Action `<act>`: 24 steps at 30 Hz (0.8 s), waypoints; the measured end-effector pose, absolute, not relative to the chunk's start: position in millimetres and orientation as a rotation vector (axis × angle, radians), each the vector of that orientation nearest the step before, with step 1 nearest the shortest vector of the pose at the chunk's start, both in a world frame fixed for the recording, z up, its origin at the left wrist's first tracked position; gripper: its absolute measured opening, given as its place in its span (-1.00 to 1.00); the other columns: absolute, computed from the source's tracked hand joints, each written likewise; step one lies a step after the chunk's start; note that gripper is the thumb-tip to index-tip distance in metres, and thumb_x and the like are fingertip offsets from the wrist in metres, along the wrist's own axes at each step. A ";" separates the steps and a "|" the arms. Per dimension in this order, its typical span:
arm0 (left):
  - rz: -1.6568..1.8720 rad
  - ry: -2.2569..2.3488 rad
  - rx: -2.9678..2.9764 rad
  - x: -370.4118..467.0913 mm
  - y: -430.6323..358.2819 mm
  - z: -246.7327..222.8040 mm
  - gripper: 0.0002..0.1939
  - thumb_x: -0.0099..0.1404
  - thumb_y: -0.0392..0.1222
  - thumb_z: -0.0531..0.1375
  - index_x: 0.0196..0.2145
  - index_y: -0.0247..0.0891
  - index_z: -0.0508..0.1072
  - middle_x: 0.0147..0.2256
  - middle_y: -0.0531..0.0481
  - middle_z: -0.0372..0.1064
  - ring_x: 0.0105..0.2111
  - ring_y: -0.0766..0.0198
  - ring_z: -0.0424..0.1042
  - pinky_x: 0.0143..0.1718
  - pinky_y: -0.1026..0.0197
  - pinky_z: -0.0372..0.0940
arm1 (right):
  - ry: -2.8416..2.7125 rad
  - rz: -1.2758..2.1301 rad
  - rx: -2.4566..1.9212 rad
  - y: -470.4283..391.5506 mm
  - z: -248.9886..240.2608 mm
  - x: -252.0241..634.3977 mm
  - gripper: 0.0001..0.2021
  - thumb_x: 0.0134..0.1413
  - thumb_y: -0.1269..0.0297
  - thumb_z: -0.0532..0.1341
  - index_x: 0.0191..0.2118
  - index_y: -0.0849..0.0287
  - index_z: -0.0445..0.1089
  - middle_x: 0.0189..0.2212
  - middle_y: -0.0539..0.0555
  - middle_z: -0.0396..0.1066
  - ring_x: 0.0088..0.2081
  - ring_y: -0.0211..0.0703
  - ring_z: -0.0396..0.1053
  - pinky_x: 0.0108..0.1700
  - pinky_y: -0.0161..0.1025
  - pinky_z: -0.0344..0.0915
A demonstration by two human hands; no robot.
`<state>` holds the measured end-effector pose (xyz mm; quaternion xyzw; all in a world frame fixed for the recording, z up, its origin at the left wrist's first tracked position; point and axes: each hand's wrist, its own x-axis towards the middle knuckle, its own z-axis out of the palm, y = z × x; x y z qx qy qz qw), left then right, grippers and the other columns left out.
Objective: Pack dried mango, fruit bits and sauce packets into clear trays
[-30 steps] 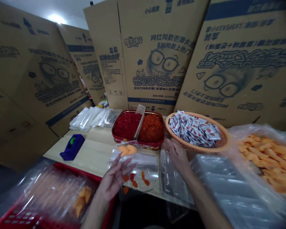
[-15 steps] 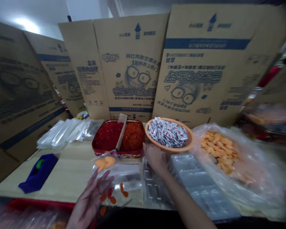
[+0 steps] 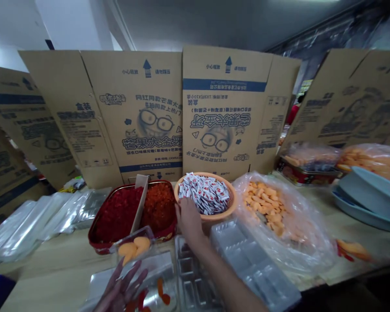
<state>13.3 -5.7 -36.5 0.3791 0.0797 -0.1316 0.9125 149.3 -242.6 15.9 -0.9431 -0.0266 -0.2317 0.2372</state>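
Note:
My left hand [image 3: 125,284], fingers spread and holding nothing, is over clear plastic trays at the lower left. Just beyond its fingertips a small clear tray [image 3: 151,235] carries several orange candy-like pieces [image 3: 142,244]. Red and orange bits [image 3: 162,291] show in the clear plastic beside this hand. My right hand [image 3: 190,221] reaches to the left rim of an orange bowl [image 3: 232,197] heaped with small white-and-red packets [image 3: 204,193]. Its fingers are bent and mostly hidden by the hand, so whether they hold a packet is unclear. Under that forearm lies a compartmented clear tray [image 3: 185,264].
A divided red tin [image 3: 97,234] of red and orange food stands left of the bowl. Stacked clear trays [image 3: 256,264] and a plastic bag [image 3: 308,234] of orange pieces lie to the right. Blue basins [image 3: 370,212] sit farther right. Cardboard boxes [image 3: 152,99] wall the back.
The view has swung right and tilted up, bringing the blue basins into sight. My right hand remains by the bowl's left rim; my left hand remains spread near the small tray.

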 end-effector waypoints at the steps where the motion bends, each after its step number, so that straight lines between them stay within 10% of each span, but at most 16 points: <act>1: -0.273 0.165 0.783 16.7 -11.4 -33.9 -0.38 0.19 -0.39 0.03 0.09 0.27 0.14 0.08 0.06 0.18 0.06 0.07 0.21 0.01 0.03 0.18 | 0.016 -0.529 -2.675 -251.6 26.4 158.3 -0.71 0.21 0.38 -0.12 -0.15 0.26 0.31 -0.19 0.22 0.31 -0.11 -0.10 0.25 -0.12 -0.21 0.19; 17: -0.259 0.229 0.831 24.0 -75.3 -5.5 -0.25 0.19 -0.38 0.12 0.23 0.00 -0.12 0.13 -0.19 0.11 0.06 0.00 0.20 0.08 -0.09 0.05 | 0.154 -0.232 -2.656 -318.2 17.8 224.5 -0.68 0.05 0.51 -0.06 -0.15 0.44 0.35 -0.22 0.38 0.36 -0.13 0.02 0.33 -0.17 -0.19 0.19; 24: -0.299 0.160 0.744 32.8 -89.8 -4.6 -0.14 0.11 -0.46 0.15 0.24 -0.07 -0.19 0.06 -0.22 0.19 0.03 -0.03 0.23 0.06 -0.04 0.09 | -0.232 0.026 -2.224 -317.4 45.9 168.3 -0.73 0.09 0.18 -0.02 -0.42 0.28 0.25 -0.52 0.04 0.30 -0.50 -0.31 0.23 -0.44 -0.38 0.13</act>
